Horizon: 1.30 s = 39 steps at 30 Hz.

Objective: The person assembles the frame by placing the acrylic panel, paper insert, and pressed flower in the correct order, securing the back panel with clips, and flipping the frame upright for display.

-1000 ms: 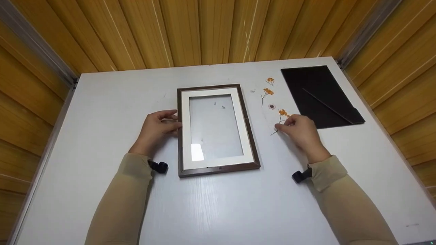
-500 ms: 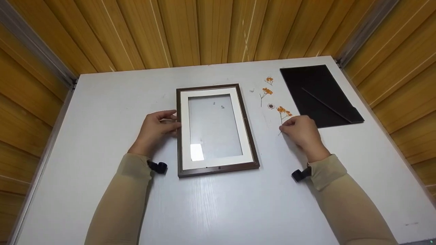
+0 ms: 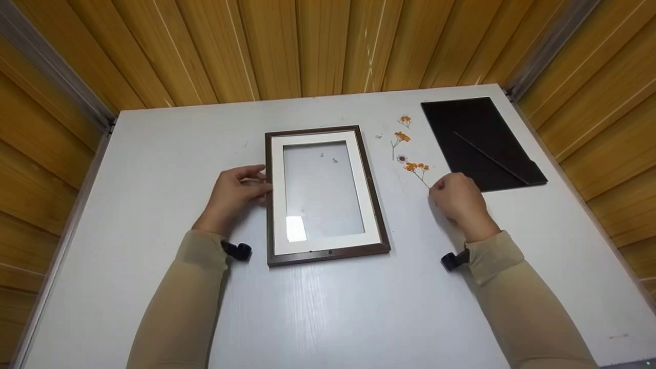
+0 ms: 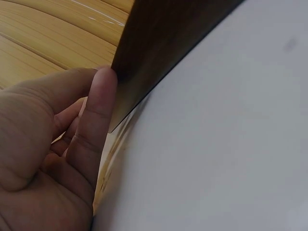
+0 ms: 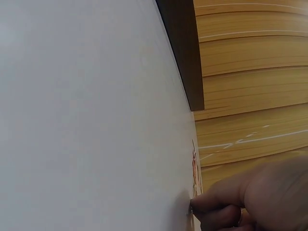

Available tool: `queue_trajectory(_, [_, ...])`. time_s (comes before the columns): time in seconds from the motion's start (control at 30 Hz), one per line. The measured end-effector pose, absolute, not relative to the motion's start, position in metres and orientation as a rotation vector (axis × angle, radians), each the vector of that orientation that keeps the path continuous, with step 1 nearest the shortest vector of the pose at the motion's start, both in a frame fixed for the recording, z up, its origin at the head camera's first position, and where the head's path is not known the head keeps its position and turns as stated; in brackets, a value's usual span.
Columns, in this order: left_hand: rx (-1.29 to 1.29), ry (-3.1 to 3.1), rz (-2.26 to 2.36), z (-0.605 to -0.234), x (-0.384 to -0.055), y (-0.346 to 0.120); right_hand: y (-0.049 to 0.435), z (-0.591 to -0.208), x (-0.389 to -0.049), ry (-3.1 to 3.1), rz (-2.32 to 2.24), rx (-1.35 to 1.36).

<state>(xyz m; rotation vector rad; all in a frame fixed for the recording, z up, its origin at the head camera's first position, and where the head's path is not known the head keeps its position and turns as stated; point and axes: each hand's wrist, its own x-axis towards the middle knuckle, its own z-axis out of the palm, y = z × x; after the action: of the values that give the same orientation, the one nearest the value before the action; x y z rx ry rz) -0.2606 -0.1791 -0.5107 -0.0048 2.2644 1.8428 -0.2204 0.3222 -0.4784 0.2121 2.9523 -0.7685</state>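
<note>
The stem of the lowest orange sprig (image 3: 411, 167) is pinched low, near its cut end, between thumb and finger of the right grip (image 3: 456, 199). The sprig is found on the desk (image 3: 333, 318), between the brown frame (image 3: 330, 252) and the black board (image 3: 492, 133), its blooms pointed toward the far left. The side of the frame is touched by the fingertips of the left grip (image 3: 231, 193); nothing is clasped there, as far as can be seen.

The chief risk is judged to lie in the sprig. Because so thin a stem is held at one end only, it could be snapped if squeezed, and the blooms could be dragged or bent if the stem were turned flat against the desk. The small round flower (image 3: 402, 159) is set so close to those blooms that contact cannot be ruled out; with a sideways sweep it could be snagged and its petals torn. The middle sprig (image 3: 402, 137) could be caught the same way, while the farthest sprig (image 3: 405, 119) is less exposed. The frame could be nudged askew if it were pushed by the left fingertips.
</note>
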Motion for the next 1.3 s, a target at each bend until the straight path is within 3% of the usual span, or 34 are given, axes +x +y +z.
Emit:
queue_trajectory(0.37, [-0.005,2.251,1.878,-0.510,-0.261,-0.184,0.316,-0.472,-0.224,2.920,-0.878,0.306])
queue_trajectory(0.63, [-0.001,2.239,1.901,-0.514,-0.259,-0.181,0.303,-0.461,-0.222,3.045,-0.870,0.201])
queue_trajectory(1.3, [0.002,2.215,1.912,-0.511,-0.259,-0.179,0.155,-0.428,-0.269,3.018,-0.743,-0.212])
